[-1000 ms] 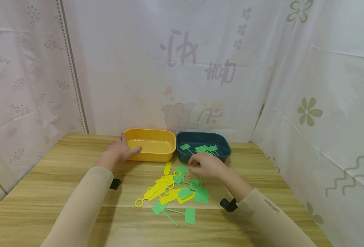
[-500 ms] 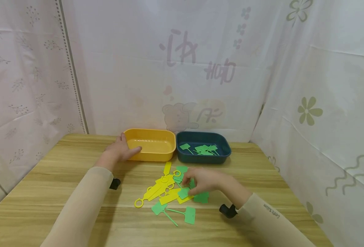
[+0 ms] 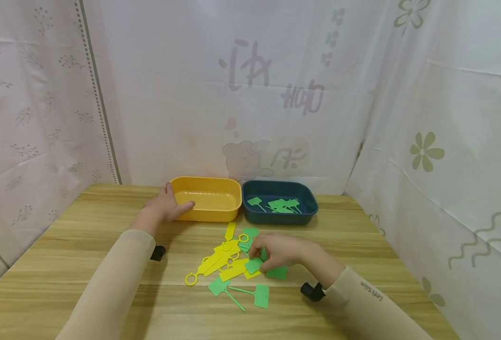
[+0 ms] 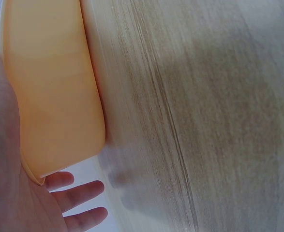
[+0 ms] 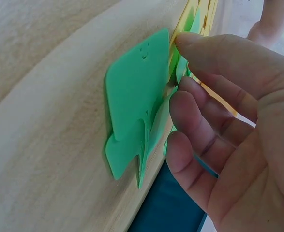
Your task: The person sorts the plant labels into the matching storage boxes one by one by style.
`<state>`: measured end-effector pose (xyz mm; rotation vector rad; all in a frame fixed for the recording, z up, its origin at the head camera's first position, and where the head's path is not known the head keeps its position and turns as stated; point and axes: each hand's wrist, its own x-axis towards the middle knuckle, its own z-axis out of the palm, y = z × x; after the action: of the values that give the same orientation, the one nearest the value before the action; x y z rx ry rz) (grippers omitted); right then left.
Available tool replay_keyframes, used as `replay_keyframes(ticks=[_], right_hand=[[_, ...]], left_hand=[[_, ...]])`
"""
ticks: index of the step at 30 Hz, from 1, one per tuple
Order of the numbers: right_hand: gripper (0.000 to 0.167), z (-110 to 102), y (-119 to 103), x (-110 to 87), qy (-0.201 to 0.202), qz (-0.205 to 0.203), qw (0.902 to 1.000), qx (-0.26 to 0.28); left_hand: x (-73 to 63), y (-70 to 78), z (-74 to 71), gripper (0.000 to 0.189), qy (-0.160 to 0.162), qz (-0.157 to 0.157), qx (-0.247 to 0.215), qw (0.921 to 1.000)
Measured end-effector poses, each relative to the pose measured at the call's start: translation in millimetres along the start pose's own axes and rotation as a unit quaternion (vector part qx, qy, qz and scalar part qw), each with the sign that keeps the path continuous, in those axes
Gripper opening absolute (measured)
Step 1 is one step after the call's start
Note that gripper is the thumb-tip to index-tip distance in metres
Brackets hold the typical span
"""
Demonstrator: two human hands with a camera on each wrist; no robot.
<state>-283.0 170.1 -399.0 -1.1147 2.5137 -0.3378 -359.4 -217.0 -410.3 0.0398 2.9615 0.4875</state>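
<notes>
My left hand [image 3: 163,206] lies at the left end of a yellow bin [image 3: 210,218], its thumb over the front rim. In the left wrist view, several fairly straight fingers [image 4: 81,193] extend past the bin's corner. My right hand [image 3: 282,249] is down in a pile of plant labels, fingers bent. Its thumb and index finger are at a green T-shaped plant label [image 3: 252,265]; whether they pinch it is unclear. The right wrist view shows another green plant label [image 5: 137,82] beside the fingers. Yellow plant labels with ring ends [image 3: 216,260] lie left of this hand, overlapping.
A dark teal bin [image 3: 278,218] stands right of the yellow bin and holds several green labels [image 3: 282,205]. Two green labels [image 3: 261,296] lie nearer on the wooden table [image 3: 182,316]. Patterned curtains [image 3: 174,94] hang behind and at both sides.
My right hand has moved from the teal bin's front edge toward me, down to the pile, and has barely shifted in the last half second. My left hand has stayed at the yellow bin.
</notes>
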Motion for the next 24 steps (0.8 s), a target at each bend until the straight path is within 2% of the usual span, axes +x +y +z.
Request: replay_keyframes(ticks=[8,16,24], right_hand=[[0.030,-0.8,-0.1,0.2,0.009,-0.007,0.9998,0.016],[0.022,-2.7,0.2,-1.9,0.026,-0.019,0.9988,0.036],[0.015,-3.1,1.6,-1.7,0.056,-0.032,0.9979,0.012]], left_hand=[[1.7,-0.1,-0.6,0.129,-0.002,0.001,-0.001,1.0000],[-2.4,0.7,-1.5,0.129,0.001,0.003,-0.001,1.0000],[-4.3,1.8,-1.7,0.128,0.006,0.002,0.002,1.0000]])
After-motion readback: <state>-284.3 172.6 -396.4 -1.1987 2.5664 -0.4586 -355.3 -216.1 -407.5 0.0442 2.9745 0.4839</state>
